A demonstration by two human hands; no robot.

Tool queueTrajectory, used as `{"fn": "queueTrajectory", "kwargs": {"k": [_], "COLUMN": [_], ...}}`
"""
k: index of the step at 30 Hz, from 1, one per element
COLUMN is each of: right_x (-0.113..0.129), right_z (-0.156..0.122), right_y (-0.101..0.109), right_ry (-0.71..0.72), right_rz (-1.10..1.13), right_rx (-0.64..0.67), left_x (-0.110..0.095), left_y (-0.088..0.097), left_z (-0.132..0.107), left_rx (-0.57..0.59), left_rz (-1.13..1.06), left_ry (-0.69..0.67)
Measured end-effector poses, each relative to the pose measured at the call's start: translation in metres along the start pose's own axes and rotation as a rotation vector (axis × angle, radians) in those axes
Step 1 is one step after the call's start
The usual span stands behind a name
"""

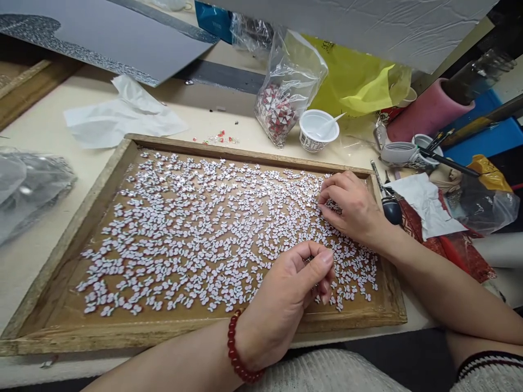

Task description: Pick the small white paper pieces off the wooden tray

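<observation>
A shallow wooden-framed tray (134, 340) lies before me, its brown bottom covered with many small white pieces (196, 234), shaped like tiny bows or paired cherries with reddish and green edges. Over the tray's near right part is my left hand (290, 291), wearing a red bead bracelet (233, 348). Its fingers are curled in with the thumb against the index finger; whatever they hold is hidden. Farther up, at the right end, my right hand (353, 204) reaches down among the pieces. Thumb and fingertips are bent together there, and I cannot make out what is between them.
Beyond the tray stand a white plastic cup (318, 130) with a spoon and a clear bag (278, 109) of red and silver bits. Crumpled tissue (126, 117) lies back left. Rightward are a pink roll (429, 111), a black-handled tool (391, 209) and a red packet (466, 253).
</observation>
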State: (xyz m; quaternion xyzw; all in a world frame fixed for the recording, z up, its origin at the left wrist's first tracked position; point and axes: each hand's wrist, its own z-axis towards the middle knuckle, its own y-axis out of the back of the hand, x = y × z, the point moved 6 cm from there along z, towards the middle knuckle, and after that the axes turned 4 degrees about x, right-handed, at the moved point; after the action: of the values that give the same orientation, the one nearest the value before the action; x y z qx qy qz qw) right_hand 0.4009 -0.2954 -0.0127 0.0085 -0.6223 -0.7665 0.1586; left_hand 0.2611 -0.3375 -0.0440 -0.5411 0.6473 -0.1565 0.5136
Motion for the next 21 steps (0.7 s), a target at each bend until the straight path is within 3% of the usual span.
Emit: {"fn": "queueTrajectory", "kwargs": {"k": [21], "right_x": [0.0051], "right_z": [0.0088], "right_y": [-0.0026], "right_ry": [-0.038], "right_rz": [-0.045], "right_rx": [0.112], "left_x": [-0.0001], "left_y": [0.0004], "left_z": [0.0006], "left_rx": [0.015], "left_rz": [0.019], "left_ry": [-0.001]}}
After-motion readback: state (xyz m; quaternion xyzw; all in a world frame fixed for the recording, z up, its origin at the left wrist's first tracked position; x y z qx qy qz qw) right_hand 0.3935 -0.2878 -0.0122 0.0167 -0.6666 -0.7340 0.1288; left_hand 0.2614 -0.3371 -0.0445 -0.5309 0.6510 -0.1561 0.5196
